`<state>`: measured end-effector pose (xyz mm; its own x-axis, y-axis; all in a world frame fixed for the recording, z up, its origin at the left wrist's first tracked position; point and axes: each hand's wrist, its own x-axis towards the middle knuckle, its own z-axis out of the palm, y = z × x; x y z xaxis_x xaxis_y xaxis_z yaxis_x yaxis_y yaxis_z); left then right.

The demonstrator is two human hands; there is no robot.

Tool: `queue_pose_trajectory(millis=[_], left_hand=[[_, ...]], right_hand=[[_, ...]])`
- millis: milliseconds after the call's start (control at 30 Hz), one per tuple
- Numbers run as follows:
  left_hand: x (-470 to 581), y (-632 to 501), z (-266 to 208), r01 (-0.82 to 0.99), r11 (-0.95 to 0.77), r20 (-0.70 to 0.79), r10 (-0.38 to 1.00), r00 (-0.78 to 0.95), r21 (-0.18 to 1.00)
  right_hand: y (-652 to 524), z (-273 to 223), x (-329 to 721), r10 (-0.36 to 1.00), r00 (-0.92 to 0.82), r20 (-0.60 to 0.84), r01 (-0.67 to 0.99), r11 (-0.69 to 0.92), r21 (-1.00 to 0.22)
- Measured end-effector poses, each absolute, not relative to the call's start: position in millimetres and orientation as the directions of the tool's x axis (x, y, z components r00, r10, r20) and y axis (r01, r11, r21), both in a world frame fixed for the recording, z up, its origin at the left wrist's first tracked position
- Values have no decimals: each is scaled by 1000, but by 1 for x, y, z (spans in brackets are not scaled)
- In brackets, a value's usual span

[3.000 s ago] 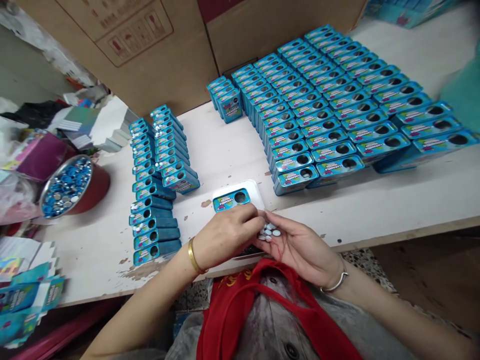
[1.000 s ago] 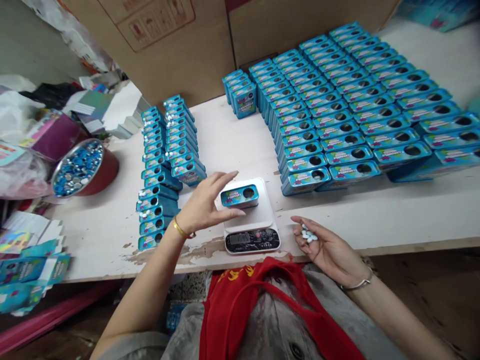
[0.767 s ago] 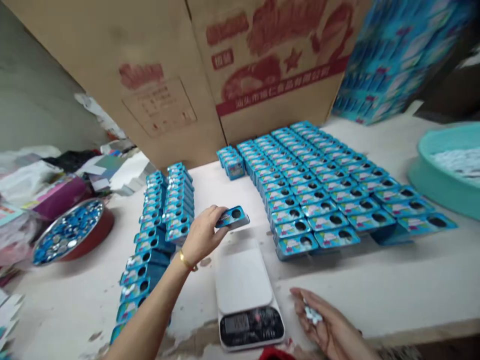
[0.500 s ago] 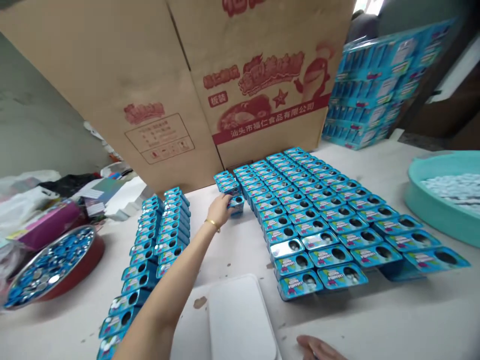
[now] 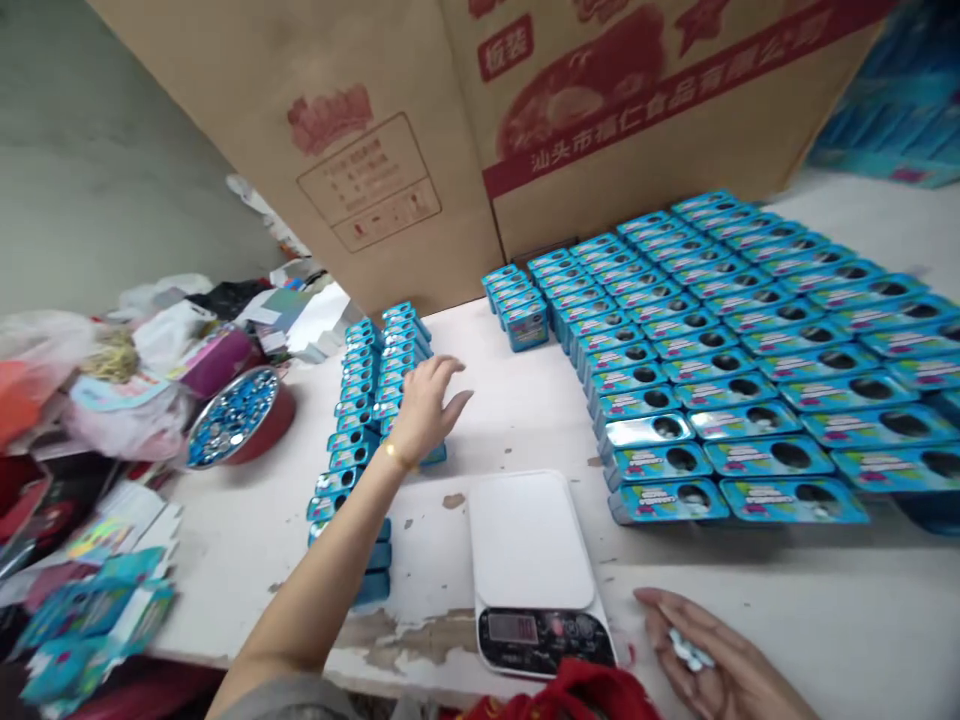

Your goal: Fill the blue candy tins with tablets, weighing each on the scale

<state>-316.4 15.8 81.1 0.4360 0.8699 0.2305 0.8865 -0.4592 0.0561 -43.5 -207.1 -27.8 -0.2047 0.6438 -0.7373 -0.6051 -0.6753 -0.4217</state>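
My left hand reaches over the table, thumb and fingers apart, with nothing in it. Just beside and partly behind it stand two rows of small blue boxes, each with a round hole in its top face. At the lower right my right hand is cupped, palm up, around several small white candies. Between my hands lies a white kitchen scale, its platform bare and its display lit. A short row of blue boxes stands ahead, left of a large block of them.
A tall cardboard carton walls off the back. On the left are a red bowl of blue and silver pieces, plastic bags and flat blue packaging. More blue packs are stacked at the back right.
My left hand has let go of a blue box at the end of the short row and pulled back leftward. The view has tilted down, showing the scale's display and the candies in my right hand.
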Motion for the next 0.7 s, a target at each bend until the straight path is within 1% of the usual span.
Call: queue_pose_trajectory(millis=[33,133,200,267,333,400,567,700], left_hand=[[-332,-5,84,909,-415,224,890,398,36],[-372,-51,78,952,-293,140,943,303,-93],[-385,-64,67,951,-260,103,955,279,-167],[-386,-68,59,946,-251,100,956,276,-204],[-376,-71,59,943,-261,110,952,287,-206],[-359,-79,68,932,-310,108,937,333,-187],[-304,-114,97,838,-536,42,839,542,-100],[-267,-128,97,746,-662,-55,750,659,-77]], right_hand=[[-209,-29,-43,634,-224,-740,-604,-686,-406],[-211,-31,-42,628,-267,-731,-588,-707,-392],[-212,-30,-42,646,-272,-713,-578,-702,-416],[-213,-27,-43,669,-262,-695,-578,-686,-443],[-215,-26,-43,690,-236,-685,-596,-659,-459],[-217,-24,-43,703,-226,-674,-628,-634,-451],[-227,-14,-44,688,-291,-665,-685,-635,-357],[-236,-2,-49,678,-325,-660,-701,-641,-313]])
